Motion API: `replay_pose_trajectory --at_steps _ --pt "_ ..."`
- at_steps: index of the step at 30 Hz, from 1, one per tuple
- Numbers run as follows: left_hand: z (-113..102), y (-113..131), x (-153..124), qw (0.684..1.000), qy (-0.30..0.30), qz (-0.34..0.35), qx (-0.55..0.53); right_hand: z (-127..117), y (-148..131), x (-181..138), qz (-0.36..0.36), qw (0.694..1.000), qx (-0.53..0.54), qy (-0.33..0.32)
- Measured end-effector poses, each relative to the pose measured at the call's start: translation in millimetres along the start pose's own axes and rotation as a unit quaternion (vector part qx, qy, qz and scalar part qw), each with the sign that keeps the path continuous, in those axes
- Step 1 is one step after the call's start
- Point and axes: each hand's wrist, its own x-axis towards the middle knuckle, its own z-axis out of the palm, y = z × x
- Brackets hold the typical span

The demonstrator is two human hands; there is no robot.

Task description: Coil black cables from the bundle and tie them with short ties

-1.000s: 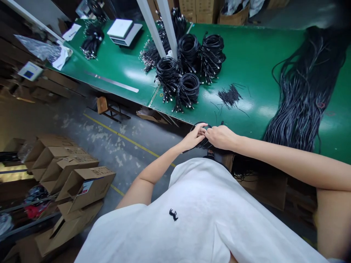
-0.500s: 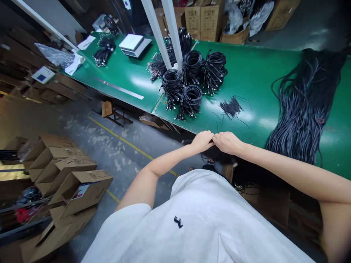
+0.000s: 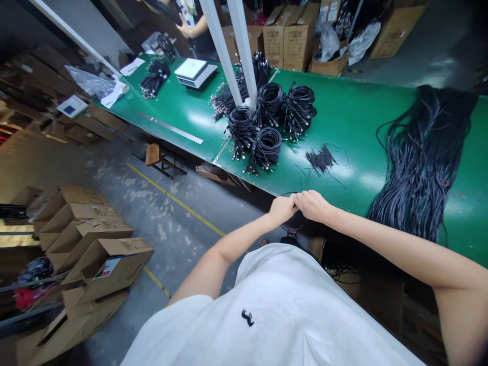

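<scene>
At the table's front edge, my left hand (image 3: 281, 210) and my right hand (image 3: 313, 205) meet with fingers closed. Both grip a black cable (image 3: 296, 221); its looped part hangs below the hands and a thin loop shows just above them. The fingertips hide where it is pinched. Beyond the hands lies a small heap of short black ties (image 3: 321, 159). Several coiled black cable bundles (image 3: 267, 145) with metal plugs stand to the left of that heap.
A long spread of loose black cables (image 3: 419, 162) covers the right of the green table (image 3: 343, 122). White posts (image 3: 244, 56) rise behind the coils. Farther left are a steel ruler (image 3: 171, 128) and a white scale (image 3: 191, 70). Another person's hand (image 3: 185, 28) shows at the back. Open cartons (image 3: 114, 259) stand left.
The view has tilted slightly, so the table sits lower in it. My hands stay together on the cable, with a loop now showing above them. Another person has come into view at the back.
</scene>
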Motion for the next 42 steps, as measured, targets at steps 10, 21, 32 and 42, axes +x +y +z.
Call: replay_pose_trajectory --at_steps 10,21,32,42 --pt "-19.2 -0.1 -7.7 0.993 0.06 0.099 0.014 11.7 16.0 -9.2 -0.032 0.998 0.007 0.045" --pt "51.3 10.9 26.6 0.88 0.043 -0.161 -0.444 56.9 11.4 -7.8 0.279 0.896 0.335 0.09" --pt "32.1 15.9 -11.7 0.799 0.112 -0.145 -0.573 41.3 3.6 -12.7 0.234 0.698 0.674 0.063" --pt "-20.2 -6.7 22.4 0.665 0.073 -0.174 -0.722 28.0 53.4 -18.8 0.277 0.679 0.612 0.296"
